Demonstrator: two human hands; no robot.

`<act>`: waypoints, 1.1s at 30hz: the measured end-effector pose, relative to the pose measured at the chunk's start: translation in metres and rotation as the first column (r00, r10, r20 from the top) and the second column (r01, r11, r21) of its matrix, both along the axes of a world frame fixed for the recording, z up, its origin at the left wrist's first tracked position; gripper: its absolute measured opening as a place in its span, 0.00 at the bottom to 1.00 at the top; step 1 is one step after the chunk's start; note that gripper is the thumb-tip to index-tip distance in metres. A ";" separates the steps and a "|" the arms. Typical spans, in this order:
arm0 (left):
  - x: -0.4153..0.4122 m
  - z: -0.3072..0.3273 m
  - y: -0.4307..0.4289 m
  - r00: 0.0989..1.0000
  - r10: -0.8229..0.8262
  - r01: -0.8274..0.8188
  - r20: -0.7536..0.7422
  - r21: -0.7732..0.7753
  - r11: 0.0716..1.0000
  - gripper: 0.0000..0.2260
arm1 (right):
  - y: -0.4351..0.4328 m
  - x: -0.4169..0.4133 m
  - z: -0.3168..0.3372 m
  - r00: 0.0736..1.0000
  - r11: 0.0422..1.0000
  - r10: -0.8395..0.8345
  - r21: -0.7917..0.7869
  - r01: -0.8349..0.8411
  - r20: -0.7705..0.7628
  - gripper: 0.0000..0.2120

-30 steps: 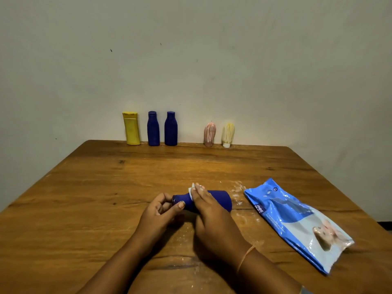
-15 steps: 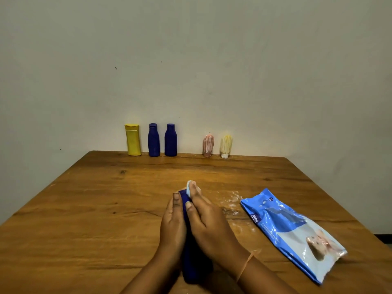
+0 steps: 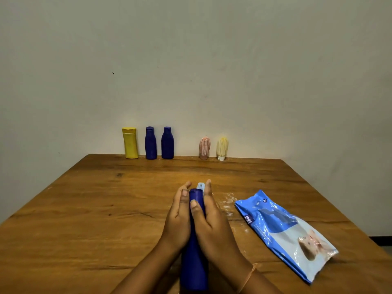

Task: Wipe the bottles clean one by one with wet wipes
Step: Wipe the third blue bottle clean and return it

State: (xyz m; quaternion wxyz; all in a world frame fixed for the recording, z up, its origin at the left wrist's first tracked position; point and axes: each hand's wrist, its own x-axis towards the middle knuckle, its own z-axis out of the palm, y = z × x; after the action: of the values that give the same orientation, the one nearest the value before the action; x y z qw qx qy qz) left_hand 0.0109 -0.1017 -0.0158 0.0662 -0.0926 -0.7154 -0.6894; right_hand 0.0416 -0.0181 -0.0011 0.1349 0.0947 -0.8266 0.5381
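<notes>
A dark blue bottle (image 3: 194,266) points away from me above the wooden table (image 3: 95,209), its cap end farthest. My left hand (image 3: 179,219) holds its left side, thumb lying along the neck. My right hand (image 3: 212,221) wraps the right side with the thumb over the top and presses a white wet wipe (image 3: 200,186) against the neck; only a tip of the wipe shows past the fingers. A blue pack of wet wipes (image 3: 284,232) lies flat to the right.
Along the table's far edge by the wall stand a yellow bottle (image 3: 130,143), two dark blue bottles (image 3: 150,143) (image 3: 167,143), a pink striped bottle (image 3: 204,148) and a pale yellow one (image 3: 222,148). White smears (image 3: 228,200) mark the wood near the pack.
The bottle has swung from lying crosswise to pointing away from me, its base now toward me. Both hands have closed in along its neck, and the wipe has slid toward the cap.
</notes>
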 end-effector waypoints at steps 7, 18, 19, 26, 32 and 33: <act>0.002 0.010 0.004 0.971 -0.157 0.179 0.182 -0.117 0.977 0.31 | 0.012 -0.003 0.008 0.993 0.897 -0.044 -0.432 0.088 0.110 0.13; 0.036 -0.016 0.012 0.874 -0.457 0.475 0.166 -0.095 0.875 0.34 | 0.039 -0.007 0.017 0.987 0.724 -0.066 -0.673 0.150 0.149 0.12; 0.037 -0.015 0.011 0.846 -0.496 0.510 0.195 -0.027 0.860 0.33 | 0.043 -0.007 0.020 0.987 0.674 -0.017 -0.728 0.127 0.157 0.11; 0.032 0.007 -0.002 0.619 -0.671 0.550 0.408 0.384 0.742 0.27 | 0.068 0.000 0.028 0.979 0.484 0.164 -0.874 0.028 0.123 0.09; 0.041 0.012 0.018 0.970 -0.144 -0.033 -0.195 -0.696 0.717 0.29 | 0.065 -0.010 0.018 0.944 0.596 -0.238 -0.733 0.328 0.229 0.08; 0.041 0.004 0.022 0.937 -0.158 -0.157 -0.312 -0.778 0.608 0.35 | 0.061 -0.011 0.018 0.939 0.599 -0.261 -0.725 0.339 0.224 0.09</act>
State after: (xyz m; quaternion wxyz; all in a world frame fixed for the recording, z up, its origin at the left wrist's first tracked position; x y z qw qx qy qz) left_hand 0.0523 -0.0794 -0.0114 0.1441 -0.2333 -0.9222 -0.2727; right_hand 0.0305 0.0430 0.0169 0.2114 -0.1358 -0.5373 0.8051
